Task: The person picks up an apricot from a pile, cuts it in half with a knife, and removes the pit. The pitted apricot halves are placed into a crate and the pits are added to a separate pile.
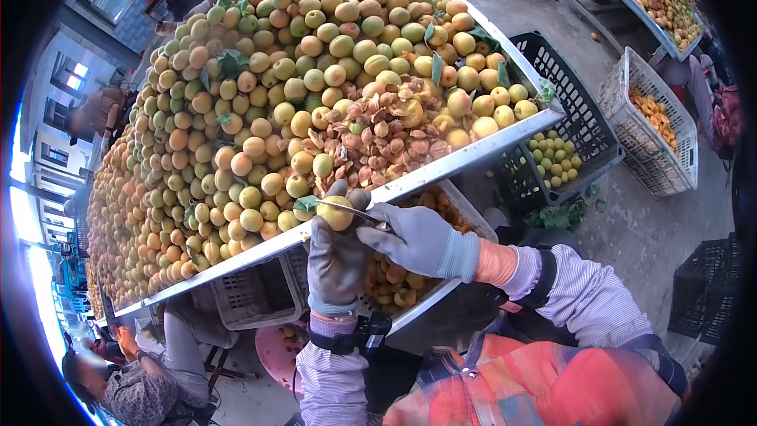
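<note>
Clamps an apricot (335, 212) in the gloved left hand (337, 259), fingers curled nearly shut round it, just off the table (441, 170) rim at 6 o'clock. Pinches a knife (360, 212) in the right hand (418, 238), closed tight on the handle end, blade pointing to 9 o'clock and touching the fruit. Could skid off the round skin and bite into the left thumb right beside the edge. Could also lose the fruit past the crate (398, 290) below at 6 o'clock, gloves dulling the grip. Might nudge pits (378, 138) at 12 o'clock over the rim.
</note>
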Demonstrator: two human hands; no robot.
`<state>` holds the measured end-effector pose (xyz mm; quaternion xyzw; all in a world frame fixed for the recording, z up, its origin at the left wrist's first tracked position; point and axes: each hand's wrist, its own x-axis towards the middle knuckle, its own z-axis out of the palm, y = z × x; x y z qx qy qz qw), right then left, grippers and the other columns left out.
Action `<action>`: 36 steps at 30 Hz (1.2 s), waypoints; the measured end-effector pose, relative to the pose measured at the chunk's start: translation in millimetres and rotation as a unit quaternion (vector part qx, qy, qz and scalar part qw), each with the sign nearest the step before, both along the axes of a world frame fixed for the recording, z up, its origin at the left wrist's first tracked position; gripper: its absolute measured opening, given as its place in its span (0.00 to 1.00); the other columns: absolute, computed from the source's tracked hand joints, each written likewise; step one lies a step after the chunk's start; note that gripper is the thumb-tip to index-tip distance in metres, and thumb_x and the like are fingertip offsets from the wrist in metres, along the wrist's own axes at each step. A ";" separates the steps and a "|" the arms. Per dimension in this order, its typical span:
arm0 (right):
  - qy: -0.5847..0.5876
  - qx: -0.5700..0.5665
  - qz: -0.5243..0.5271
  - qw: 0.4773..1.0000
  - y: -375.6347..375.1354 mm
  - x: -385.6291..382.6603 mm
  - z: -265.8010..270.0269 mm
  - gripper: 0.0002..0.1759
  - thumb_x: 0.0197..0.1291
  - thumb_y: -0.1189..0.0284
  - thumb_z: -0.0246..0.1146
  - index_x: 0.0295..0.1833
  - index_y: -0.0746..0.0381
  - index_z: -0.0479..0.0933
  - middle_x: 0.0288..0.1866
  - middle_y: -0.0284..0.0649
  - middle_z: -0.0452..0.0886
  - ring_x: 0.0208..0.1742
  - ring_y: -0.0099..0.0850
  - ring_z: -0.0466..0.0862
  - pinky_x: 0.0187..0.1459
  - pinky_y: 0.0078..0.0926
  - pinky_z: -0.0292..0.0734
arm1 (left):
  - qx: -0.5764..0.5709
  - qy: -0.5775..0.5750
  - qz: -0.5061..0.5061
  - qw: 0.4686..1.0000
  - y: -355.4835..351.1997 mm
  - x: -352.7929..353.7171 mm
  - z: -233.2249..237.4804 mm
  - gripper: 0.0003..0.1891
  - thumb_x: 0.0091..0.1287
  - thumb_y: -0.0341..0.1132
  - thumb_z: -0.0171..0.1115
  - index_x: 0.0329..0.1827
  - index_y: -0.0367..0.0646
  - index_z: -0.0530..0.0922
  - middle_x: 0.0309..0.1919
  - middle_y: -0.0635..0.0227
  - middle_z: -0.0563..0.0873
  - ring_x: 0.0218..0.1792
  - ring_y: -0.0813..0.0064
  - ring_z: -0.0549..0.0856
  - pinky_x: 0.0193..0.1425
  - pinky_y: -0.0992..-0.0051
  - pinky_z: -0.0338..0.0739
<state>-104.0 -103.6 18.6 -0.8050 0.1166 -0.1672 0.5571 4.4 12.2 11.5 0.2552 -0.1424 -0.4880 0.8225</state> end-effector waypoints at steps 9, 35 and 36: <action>0.021 0.017 0.048 0.998 -1.6 -2.2 8.1 0.22 0.65 0.56 0.56 0.53 0.64 0.71 0.27 0.49 0.82 0.30 0.44 0.84 0.32 0.34 0.76 | 0.129 -0.200 0.018 0.971 9.9 10.6 33.0 0.35 0.66 0.51 0.58 0.66 0.32 0.63 0.52 0.54 0.80 0.52 0.66 0.80 0.57 0.67 0.76; 0.040 0.098 0.100 0.989 -10.6 -1.1 9.9 0.22 0.66 0.54 0.54 0.50 0.63 0.73 0.34 0.50 0.80 0.39 0.45 0.82 0.41 0.35 0.75 | 0.120 -0.182 0.032 0.975 -0.5 3.0 25.6 0.35 0.64 0.51 0.62 0.64 0.32 0.65 0.49 0.57 0.80 0.51 0.70 0.79 0.59 0.72 0.73; 0.101 0.126 0.106 0.981 -9.9 -1.3 12.9 0.22 0.66 0.54 0.54 0.50 0.63 0.73 0.34 0.50 0.80 0.39 0.44 0.82 0.41 0.34 0.75 | 0.119 -0.183 0.034 0.975 -3.2 -4.5 25.2 0.35 0.64 0.51 0.62 0.64 0.32 0.65 0.49 0.57 0.80 0.51 0.70 0.79 0.59 0.72 0.73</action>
